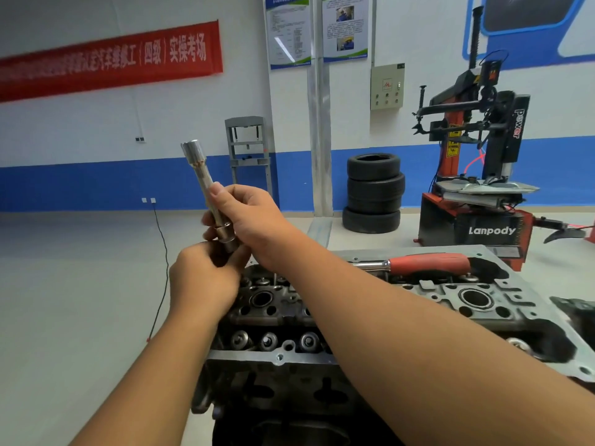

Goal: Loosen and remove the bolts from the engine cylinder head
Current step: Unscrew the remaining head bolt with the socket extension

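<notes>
Both hands are curled round a long bolt (206, 185) held up above the near left corner of the cylinder head (354, 317). Right hand (254, 220) has its grip closed on the bolt's shank, thumb along the metal, the flanged head of the bolt pointing up and to the left. Left hand (201, 278) has its grip pinched on a short dark socket (229, 241) at the bolt's lower end; whether the socket is fully seated on the bolt cannot be told.

Largest around them is the tyre changer (476, 175), red and black, standing on the floor at the far right. Left of it is a stack of tyres (373, 194) against the blue-banded wall, and a red banner (109, 59) hangs higher on that wall. A grey press frame (248, 149) stands beside the pillar.

The cylinder head lies below the forearms, its round bores and valve springs facing up. A ratchet with a red handle (428, 263) lies across its far edge, well apart from both hands; the right forearm crosses in front of its metal end.
</notes>
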